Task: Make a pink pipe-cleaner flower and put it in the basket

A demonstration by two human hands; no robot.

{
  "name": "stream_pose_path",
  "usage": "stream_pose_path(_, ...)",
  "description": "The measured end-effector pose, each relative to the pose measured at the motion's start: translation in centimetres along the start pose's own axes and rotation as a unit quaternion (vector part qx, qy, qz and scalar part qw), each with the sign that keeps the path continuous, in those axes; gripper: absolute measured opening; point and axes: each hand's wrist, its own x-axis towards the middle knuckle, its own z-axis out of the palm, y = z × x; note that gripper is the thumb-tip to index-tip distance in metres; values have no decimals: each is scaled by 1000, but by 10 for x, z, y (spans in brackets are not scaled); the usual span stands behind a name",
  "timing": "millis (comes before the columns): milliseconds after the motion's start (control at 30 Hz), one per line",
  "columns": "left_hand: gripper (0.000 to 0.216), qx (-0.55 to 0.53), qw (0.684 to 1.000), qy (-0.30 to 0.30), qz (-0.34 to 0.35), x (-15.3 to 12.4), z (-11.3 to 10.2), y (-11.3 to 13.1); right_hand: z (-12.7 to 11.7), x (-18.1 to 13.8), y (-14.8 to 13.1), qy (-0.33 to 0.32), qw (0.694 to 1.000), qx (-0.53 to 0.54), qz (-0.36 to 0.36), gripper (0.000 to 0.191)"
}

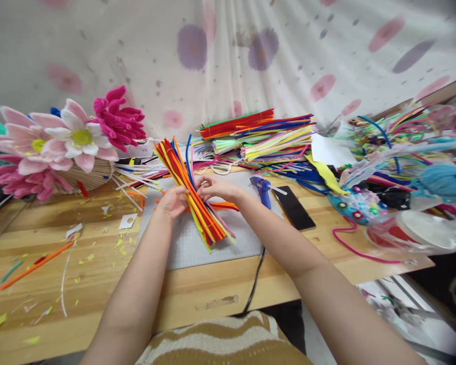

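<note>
A bundle of pipe cleaners (207, 219), mostly orange, red and yellow with some blue and pink ones, slants above the grey cutting mat (182, 254). My left hand (174, 201) is closed around its left side near the middle. On its other side, the fingers of my right hand (216, 187) are bent and pressed together at the bundle, by a blue pipe cleaner. My fingertips are partly hidden, so exactly which strands the right hand grips is unclear. Orange pipe cleaners (224, 206) lie behind the bundle on the mat.
Right of the mat are a blue glue gun (263, 190) and a black phone (294, 208). Piled pipe cleaners (273, 134) line the back. Fuzzy flowers (79, 134) stand at left; yellow scraps litter the wooden table (110, 274). A plastic-wrapped tub (418, 230) sits at right.
</note>
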Motion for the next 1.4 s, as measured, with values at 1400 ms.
stream_pose_path(1400, 35, 47, 978, 138, 152, -3, 4, 2, 8, 28, 7, 44, 996, 78, 28, 21)
